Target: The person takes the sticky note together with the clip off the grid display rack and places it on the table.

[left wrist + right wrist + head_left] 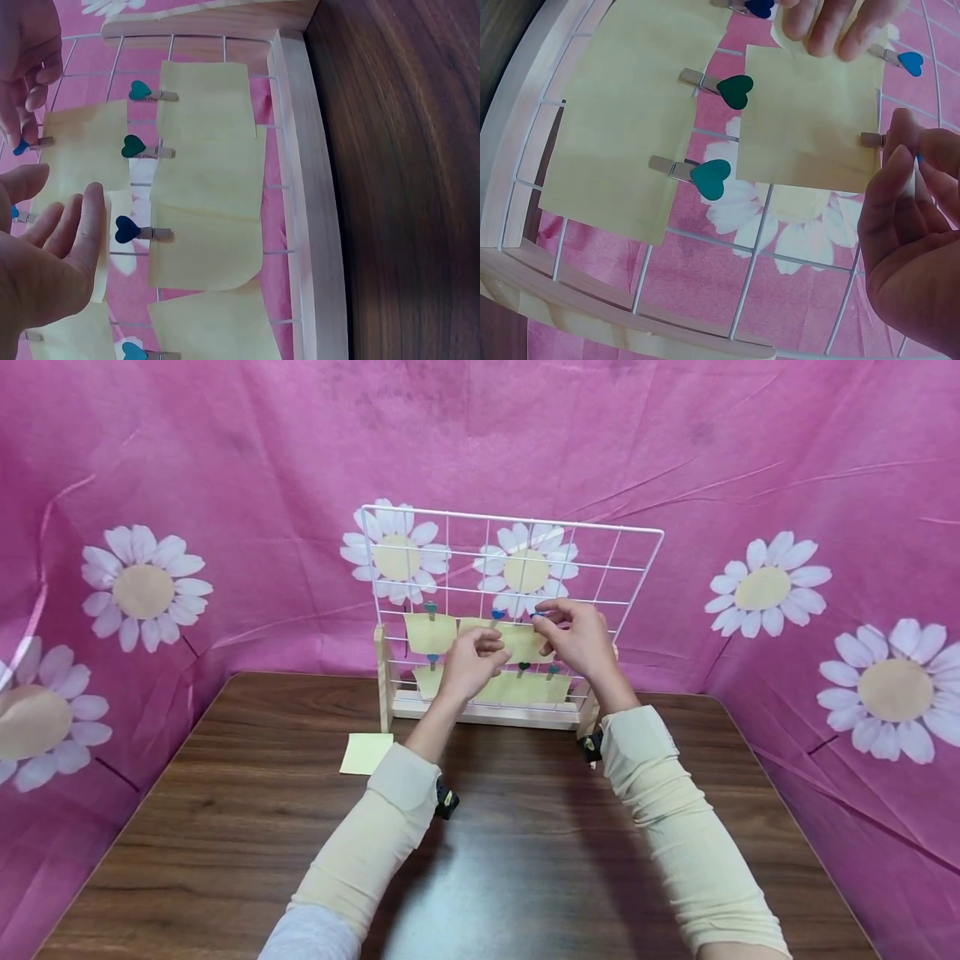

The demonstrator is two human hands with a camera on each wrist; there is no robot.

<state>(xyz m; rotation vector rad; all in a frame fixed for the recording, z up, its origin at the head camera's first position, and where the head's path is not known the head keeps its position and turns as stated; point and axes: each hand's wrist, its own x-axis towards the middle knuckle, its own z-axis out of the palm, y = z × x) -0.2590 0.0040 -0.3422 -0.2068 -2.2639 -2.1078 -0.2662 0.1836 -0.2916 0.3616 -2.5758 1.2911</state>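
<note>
Right hand pinches a blue heart clip at the yellow note on the wire grid. Left hand, fingers relaxed, steadies that note. Best keep paper flat against wire while squeezing the clip open fully.

A staged tabletop set: a wooden table enclosed by pink daisy-print cloth.

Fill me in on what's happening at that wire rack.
A person is working at a white wire grid standing in a wooden base on a brown table. Several yellow sticky notes hang on it from small heart-topped clothespins. The right hand pinches a blue-tipped clothespin at the edge of one note, which the left hand touches. A loose note lies on the table.
</note>
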